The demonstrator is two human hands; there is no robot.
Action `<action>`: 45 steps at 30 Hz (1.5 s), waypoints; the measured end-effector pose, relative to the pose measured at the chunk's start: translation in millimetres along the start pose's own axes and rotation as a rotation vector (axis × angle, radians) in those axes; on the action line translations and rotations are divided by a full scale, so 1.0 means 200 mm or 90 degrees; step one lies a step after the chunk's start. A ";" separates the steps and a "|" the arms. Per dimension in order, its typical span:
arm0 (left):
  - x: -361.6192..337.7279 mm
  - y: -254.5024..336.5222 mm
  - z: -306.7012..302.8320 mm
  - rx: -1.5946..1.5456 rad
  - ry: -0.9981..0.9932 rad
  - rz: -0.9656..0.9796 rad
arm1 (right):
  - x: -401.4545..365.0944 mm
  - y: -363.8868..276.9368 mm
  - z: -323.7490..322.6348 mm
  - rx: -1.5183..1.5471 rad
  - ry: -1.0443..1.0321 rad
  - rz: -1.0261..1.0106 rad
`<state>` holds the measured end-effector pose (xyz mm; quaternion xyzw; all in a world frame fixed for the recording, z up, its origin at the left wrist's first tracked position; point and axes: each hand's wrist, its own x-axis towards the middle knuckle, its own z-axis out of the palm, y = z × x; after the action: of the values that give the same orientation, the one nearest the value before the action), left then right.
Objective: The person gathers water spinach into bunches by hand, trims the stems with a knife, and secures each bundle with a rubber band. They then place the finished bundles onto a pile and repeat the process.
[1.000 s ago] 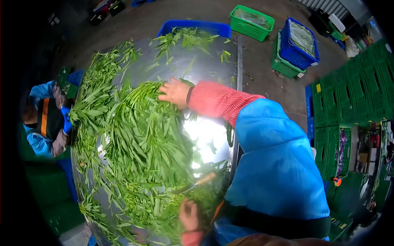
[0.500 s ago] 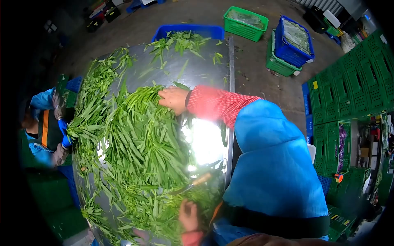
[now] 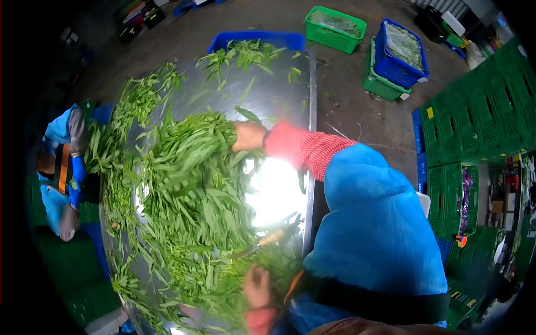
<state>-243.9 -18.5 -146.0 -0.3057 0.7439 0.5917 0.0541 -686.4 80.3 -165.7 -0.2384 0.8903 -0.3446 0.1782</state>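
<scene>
My right hand (image 3: 249, 137) reaches across the metal table and is closed on a bunch of leafy greens (image 3: 204, 131). Its long narrow leaves fan out to the left, blurred by motion. Below the bunch spreads a thick heap of the same greens (image 3: 206, 215). My left hand (image 3: 257, 286) rests low by the near part of the heap, its fingers curled; what they hold, if anything, I cannot make out. Just above it lies a knife with a wooden handle (image 3: 272, 238), its curved blade on the greens.
Across the metal table (image 3: 279, 97), a co-worker in blue gloves (image 3: 76, 178) stands beside more greens. A blue crate (image 3: 257, 38) adjoins the table's far end. On the floor are a green crate (image 3: 336, 29) and a blue crate (image 3: 401, 50) on another; stacked green crates (image 3: 474, 106) line the right.
My right hand has shifted slightly right, and the greens beside it have swung into a bunch in its grip. The co-worker's gloved hands have drawn back leftward. My left hand has barely moved.
</scene>
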 end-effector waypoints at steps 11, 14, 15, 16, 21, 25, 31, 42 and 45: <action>0.33 0.46 0.02 -0.363 -0.146 0.073 | -0.63 -0.56 0.11 0.059 0.062 -0.136; 0.46 0.26 0.04 -0.373 -0.197 0.073 | -0.82 -0.62 0.31 0.031 -0.028 -0.183; 0.42 0.39 0.07 -0.619 -0.182 -0.050 | -0.88 -0.61 0.38 -0.006 -0.047 -0.214; 0.41 0.40 0.07 -0.649 -0.124 -0.046 | -0.92 -0.61 0.45 -0.004 -0.087 -0.227; 0.27 0.40 0.01 -0.744 -0.046 -0.052 | -1.02 -0.62 0.43 -0.084 -0.119 -0.403; 0.16 0.46 -0.03 -0.676 0.072 -0.082 | -1.06 -0.68 0.44 -0.128 -0.156 -0.466; 0.11 0.34 -0.21 -0.336 -0.033 0.001 | -1.01 -0.62 0.63 0.689 -0.557 -0.072; -0.27 0.29 -0.43 0.592 0.181 0.303 | -1.14 -0.52 0.81 0.709 -0.723 0.348; -0.32 0.28 -0.49 0.796 0.138 0.417 | -1.34 -0.79 0.76 0.761 -0.834 0.238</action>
<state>-194.5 -76.3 -41.6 -0.0354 0.9987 0.0066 -0.0359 -344.6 43.1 -120.8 -0.1058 0.3075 -0.5101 0.7963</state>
